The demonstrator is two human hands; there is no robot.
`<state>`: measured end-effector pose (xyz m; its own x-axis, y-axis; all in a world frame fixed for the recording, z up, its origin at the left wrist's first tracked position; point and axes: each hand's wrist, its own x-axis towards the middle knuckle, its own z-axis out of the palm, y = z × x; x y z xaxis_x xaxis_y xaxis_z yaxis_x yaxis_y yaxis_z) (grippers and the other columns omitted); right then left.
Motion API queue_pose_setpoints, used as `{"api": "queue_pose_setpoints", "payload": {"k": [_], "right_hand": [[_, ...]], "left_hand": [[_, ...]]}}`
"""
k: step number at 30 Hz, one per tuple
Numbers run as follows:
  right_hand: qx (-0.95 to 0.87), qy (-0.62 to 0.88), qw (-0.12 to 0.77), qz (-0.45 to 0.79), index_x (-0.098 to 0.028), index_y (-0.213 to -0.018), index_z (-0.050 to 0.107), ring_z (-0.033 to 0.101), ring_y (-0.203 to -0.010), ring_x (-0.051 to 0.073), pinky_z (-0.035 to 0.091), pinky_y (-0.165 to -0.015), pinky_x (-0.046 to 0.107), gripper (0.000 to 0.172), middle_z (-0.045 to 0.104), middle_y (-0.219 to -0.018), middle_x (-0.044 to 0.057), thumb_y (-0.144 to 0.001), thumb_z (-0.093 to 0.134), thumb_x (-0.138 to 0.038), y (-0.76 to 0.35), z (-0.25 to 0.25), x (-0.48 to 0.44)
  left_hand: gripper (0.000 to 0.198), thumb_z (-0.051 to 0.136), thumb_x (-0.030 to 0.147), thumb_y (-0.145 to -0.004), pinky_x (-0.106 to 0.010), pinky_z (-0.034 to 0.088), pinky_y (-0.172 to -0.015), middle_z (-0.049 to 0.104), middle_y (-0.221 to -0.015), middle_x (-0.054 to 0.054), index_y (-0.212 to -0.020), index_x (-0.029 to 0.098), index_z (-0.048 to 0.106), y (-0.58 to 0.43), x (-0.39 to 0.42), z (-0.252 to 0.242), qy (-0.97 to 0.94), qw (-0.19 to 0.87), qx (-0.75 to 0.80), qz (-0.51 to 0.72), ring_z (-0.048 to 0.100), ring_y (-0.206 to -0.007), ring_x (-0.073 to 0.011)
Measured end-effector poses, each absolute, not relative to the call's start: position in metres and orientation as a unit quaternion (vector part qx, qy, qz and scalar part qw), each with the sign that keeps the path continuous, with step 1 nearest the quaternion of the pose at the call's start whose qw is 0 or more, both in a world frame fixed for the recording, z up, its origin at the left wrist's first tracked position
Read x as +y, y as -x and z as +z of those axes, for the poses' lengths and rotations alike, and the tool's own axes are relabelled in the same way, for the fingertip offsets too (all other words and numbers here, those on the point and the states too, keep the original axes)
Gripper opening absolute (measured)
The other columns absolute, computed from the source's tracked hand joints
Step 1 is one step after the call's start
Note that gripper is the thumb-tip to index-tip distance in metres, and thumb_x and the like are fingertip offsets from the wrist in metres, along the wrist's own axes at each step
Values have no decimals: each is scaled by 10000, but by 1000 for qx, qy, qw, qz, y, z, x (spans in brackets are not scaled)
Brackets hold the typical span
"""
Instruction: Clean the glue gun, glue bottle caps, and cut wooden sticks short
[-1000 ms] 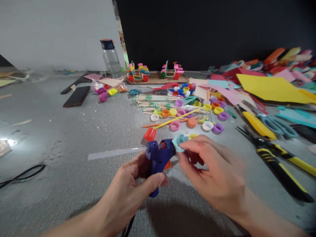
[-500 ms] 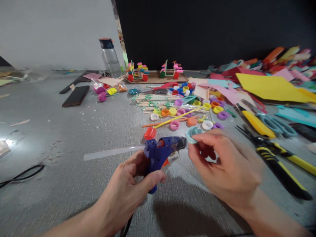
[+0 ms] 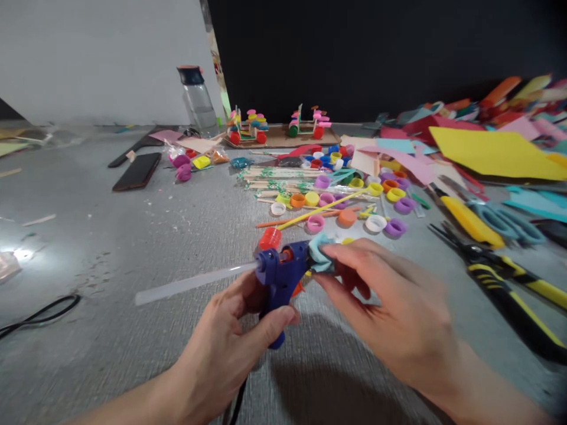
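My left hand [image 3: 230, 345] grips the handle of a blue glue gun [image 3: 283, 273] with a clear glue stick [image 3: 190, 283] poking out of its back to the left. My right hand [image 3: 390, 307] pinches a small light-blue piece [image 3: 318, 252] between thumb and fingers and holds it against the gun's nozzle end, which it hides. A red bottle cap [image 3: 270, 238] stands on the grey table [image 3: 133, 248] just behind the gun.
Several coloured caps and rings [image 3: 349, 200], wooden sticks [image 3: 283, 177] and straws lie behind. Pliers [image 3: 505, 277], scissors [image 3: 505, 218] and a yellow cutter [image 3: 472, 221] lie right, under paper sheets [image 3: 491, 153]. A bottle [image 3: 197, 103], phone [image 3: 137, 171], small cap models [image 3: 277, 127] and black cable [image 3: 39, 313] are around.
My right hand pulled the light-blue piece a little to the right of the nozzle, then brought it back against it. The glue gun shifted slightly left.
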<state>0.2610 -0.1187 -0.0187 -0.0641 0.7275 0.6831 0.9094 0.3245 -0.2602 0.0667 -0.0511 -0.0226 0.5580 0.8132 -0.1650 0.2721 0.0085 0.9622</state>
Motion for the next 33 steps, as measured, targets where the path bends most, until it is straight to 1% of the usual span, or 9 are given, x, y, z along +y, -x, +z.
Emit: {"api": "queue_pose_setpoints", "payload": {"k": [6,9,12,16,18,23,27,30,33], "right_hand": [[-720,575,373,-111,-93,-1145,637,681,-803,172,553,-713,303,206,700,-952,82,-945,605,-123,-258,-20,-117],[-718,574,373,-124,-95,-1093,649,671,-804,187,547,-711,323,169,690,-925,88,-927,620,-118,-258,-20,-116],[-723,570,368,-129,-96,-1044,649,652,-773,185,538,-687,324,135,679,-878,82,-913,619,-102,-257,-18,-114],[-723,570,362,-145,-112,-946,637,631,-706,175,516,-636,314,68,660,-806,59,-883,626,-88,-255,-15,-113],[-721,576,352,-157,-121,-913,630,624,-673,173,503,-612,312,56,650,-779,49,-871,619,-85,-253,-16,-112],[-714,586,326,-202,-140,-853,614,616,-614,182,472,-554,315,66,632,-716,35,-827,612,-78,-250,-17,-109],[-717,576,332,-209,-145,-829,604,584,-561,161,452,-513,302,59,615,-684,24,-818,628,-92,-252,-19,-109],[-723,555,354,-210,-138,-852,599,582,-560,140,473,-522,282,90,637,-699,28,-809,618,-62,-254,-20,-111],[-728,542,358,-219,-147,-887,590,644,-633,161,521,-568,287,113,685,-759,52,-820,609,-58,-257,-22,-114]], "left_hand": [[234,668,370,-899,-256,523,-672,772,-850,-19,-1077,222,702,-63,-52,-27,-695,555,400,222,681,-771,-181],[213,694,355,-877,-271,543,-766,776,-913,-21,-1048,230,716,-63,-54,-28,-704,535,407,230,690,-826,-188],[188,712,309,-850,-290,549,-877,783,-966,-18,-1023,239,732,-63,-55,-27,-695,538,416,234,701,-916,-203],[260,712,307,-855,-320,534,-961,784,-1067,-25,-1109,255,736,-63,-58,-27,-696,543,411,227,696,-1003,-225],[303,703,311,-865,-325,527,-977,780,-1092,-24,-1163,264,727,-62,-60,-28,-698,544,409,224,693,-1015,-226],[327,708,316,-848,-337,532,-961,784,-1069,-30,-1168,257,730,-64,-61,-29,-711,524,414,219,700,-993,-235],[267,693,351,-855,-321,547,-867,788,-1027,-45,-1088,234,749,-64,-58,-31,-707,536,412,207,706,-941,-235],[227,679,355,-870,-294,533,-795,781,-925,-37,-1042,223,746,-64,-56,-29,-693,562,403,203,699,-860,-211],[195,648,329,-894,-259,512,-733,766,-850,-22,-1026,220,742,-63,-56,-23,-675,598,389,190,682,-820,-187]]}}
